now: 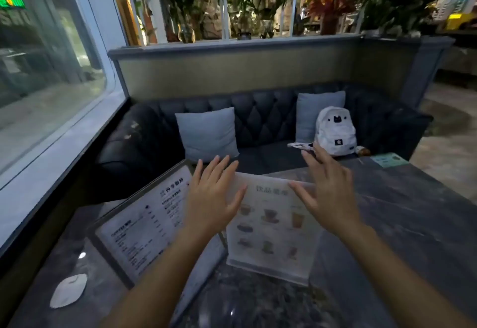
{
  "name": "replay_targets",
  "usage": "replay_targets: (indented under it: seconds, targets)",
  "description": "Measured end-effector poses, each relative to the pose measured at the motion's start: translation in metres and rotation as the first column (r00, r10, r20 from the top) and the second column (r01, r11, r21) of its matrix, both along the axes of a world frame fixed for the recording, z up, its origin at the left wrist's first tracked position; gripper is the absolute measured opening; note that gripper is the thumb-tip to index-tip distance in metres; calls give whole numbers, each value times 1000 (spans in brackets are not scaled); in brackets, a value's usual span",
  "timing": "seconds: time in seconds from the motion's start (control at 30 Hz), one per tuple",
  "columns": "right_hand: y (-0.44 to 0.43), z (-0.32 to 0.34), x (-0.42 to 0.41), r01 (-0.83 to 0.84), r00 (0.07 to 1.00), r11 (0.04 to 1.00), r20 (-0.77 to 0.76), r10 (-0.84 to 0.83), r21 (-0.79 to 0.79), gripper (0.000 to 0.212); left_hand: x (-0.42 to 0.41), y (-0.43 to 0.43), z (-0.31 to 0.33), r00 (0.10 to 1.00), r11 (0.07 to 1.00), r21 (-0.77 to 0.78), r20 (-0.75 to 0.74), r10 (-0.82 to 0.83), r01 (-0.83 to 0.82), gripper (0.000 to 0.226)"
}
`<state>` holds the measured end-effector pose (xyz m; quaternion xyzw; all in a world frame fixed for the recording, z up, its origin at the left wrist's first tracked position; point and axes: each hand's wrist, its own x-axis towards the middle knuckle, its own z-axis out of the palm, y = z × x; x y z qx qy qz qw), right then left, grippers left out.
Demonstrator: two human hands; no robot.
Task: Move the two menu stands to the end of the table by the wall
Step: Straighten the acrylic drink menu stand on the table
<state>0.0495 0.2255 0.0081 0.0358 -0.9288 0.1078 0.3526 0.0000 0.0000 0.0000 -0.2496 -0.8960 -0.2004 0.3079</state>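
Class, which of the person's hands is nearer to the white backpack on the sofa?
Right. The right hand reaches up just below the white backpack; the left hand is farther away, beside the dark-framed menu stand.

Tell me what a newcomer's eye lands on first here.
Two open hands, left hand and right hand, spread over the clear drinks menu stand mid-table. Beside it, toward the window, leans a dark-framed menu stand. Behind, a white backpack sits on the dark sofa.

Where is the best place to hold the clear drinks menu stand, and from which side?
Probably the two upper side edges of the drinks stand, one hand from each side. It stands upright and thin on a narrow base, and the left hand and right hand already flank its top.
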Motion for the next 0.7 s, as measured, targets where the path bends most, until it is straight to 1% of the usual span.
replay_targets:
  seconds: [0.1,0.17,0.2,0.3,0.43,0.5,0.6,0.7]
  targets:
    - [4,-5,0,-36,990,999,-138,37,10,41,-4,2,-3,998,999,38,-53,-14,16,38]
    - [6,-8,1,-82,979,997,-187,83,13,28,-6,3,-3,999,996,78,-41,-31,34,30]
    - [7,-10,3,-110,976,994,-188,112,18,24,-6,3,-2,998,995,87,-39,-40,43,27]
    - [8,-13,5,-145,974,989,-172,145,13,23,-10,1,2,998,990,121,-13,-66,67,21]
    - [8,-13,7,-171,974,982,-165,157,-75,26,-12,1,4,997,988,137,24,-80,76,16]
    - [10,-12,8,-183,972,978,-164,166,-97,26,-12,2,4,995,982,172,52,-87,77,15]
    - [15,-15,12,-154,977,982,-163,135,-110,22,-11,3,2,990,972,226,106,-94,68,16]
    - [20,-16,18,-110,984,986,-153,90,-128,15,-11,4,1,990,970,237,108,-89,61,15]
